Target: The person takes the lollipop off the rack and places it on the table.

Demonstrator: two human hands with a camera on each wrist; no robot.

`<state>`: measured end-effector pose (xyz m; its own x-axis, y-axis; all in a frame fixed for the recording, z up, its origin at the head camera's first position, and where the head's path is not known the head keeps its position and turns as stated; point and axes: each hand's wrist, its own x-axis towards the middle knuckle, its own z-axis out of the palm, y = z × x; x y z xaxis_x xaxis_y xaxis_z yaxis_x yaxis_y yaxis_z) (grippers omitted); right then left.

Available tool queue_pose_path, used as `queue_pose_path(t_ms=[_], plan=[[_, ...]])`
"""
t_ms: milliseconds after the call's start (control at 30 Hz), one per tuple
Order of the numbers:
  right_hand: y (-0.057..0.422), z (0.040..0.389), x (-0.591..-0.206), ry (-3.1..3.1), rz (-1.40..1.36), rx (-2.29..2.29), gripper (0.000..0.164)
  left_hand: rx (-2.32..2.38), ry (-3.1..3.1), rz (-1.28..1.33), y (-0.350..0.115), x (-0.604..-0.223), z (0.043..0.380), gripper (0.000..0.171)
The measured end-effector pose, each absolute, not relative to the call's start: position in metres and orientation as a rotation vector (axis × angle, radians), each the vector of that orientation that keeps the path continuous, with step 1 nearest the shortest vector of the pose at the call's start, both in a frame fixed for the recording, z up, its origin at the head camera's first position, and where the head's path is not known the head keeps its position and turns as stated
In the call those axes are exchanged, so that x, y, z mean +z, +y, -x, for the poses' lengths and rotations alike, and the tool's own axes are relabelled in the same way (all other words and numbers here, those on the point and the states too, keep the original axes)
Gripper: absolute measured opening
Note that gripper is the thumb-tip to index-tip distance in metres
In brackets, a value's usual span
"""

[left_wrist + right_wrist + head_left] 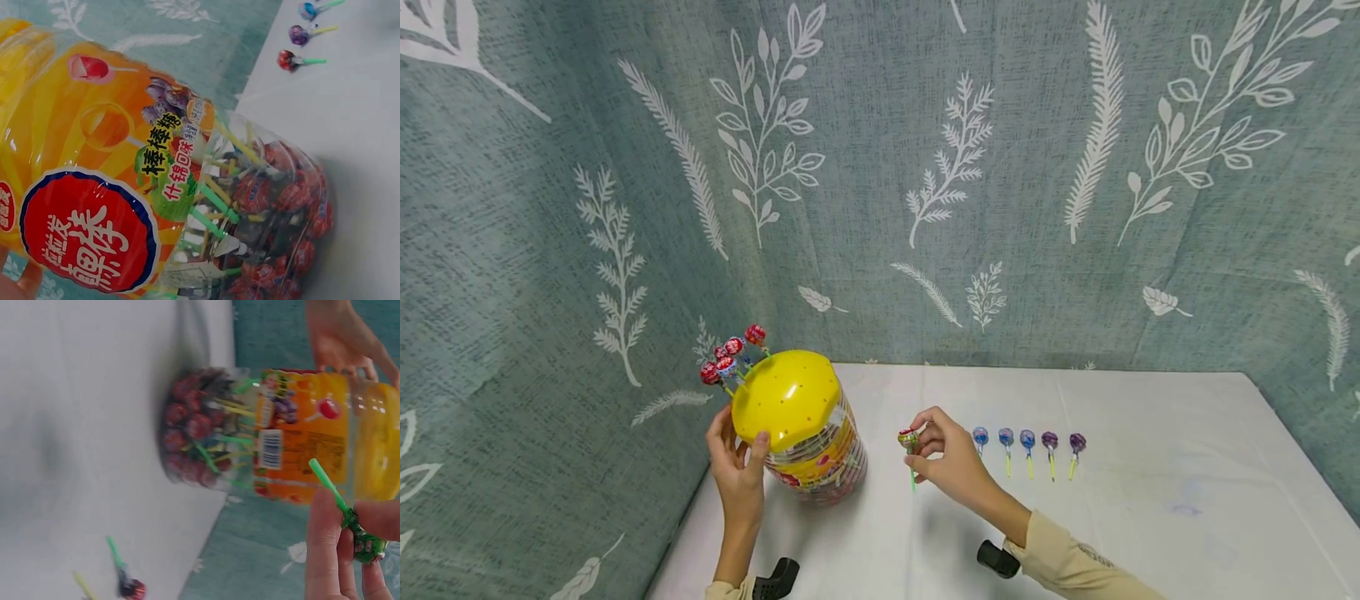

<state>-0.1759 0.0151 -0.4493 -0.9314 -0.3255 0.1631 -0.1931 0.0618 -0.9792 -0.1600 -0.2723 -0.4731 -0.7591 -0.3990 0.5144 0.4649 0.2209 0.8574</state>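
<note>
White surface [1195, 542] is spreading beneath everything listed.

Nearest: two beige sleeves [1075, 560], each wrist carrying a black device [997, 558].

Left hand [739, 462]: gripping the yellow lid [788, 396] of a jar [826, 460], thumb lying at the near edge, fingers curling at the left side.

Right hand [957, 462]: thumb and forefinger pinching one green-wrapped lollipop [908, 443], head up, green stick pointing down. The lollipop is being held between the jar and a row of lollipops [1027, 440].

Jar: standing at left. Left wrist view is showing a red round label [90, 231]; right wrist view is showing a barcode [270, 450]. Both are revealing red-wrapped lollipops [200, 426] filling the clear base, which the lid and label are partly masking from the head camera.

Row: three blue and two purple heads are showing from the head, the right hand overlapping its left end. Left wrist view is adding a red lollipop [286, 60] on a green stick.

Lid's far left: several mostly red lollipops [734, 347] standing upright.

Farthest: grey-green curtain [865, 167] bearing white leaf prints.
</note>
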Motion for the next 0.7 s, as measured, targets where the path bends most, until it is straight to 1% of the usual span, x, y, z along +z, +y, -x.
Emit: queue_pose_path(t_ms=[167,700], plan=[[0.016,0.172,-0.465,2.233,0.51,-1.997,0.034,-1.622,-1.83,0.044,-0.273,-0.472,0.16,0.065],[0.015,0.175,-0.533,2.331,0.301,-1.91,0.037,-1.641,-1.805,0.059,-0.273,-0.473,0.16,0.065]])
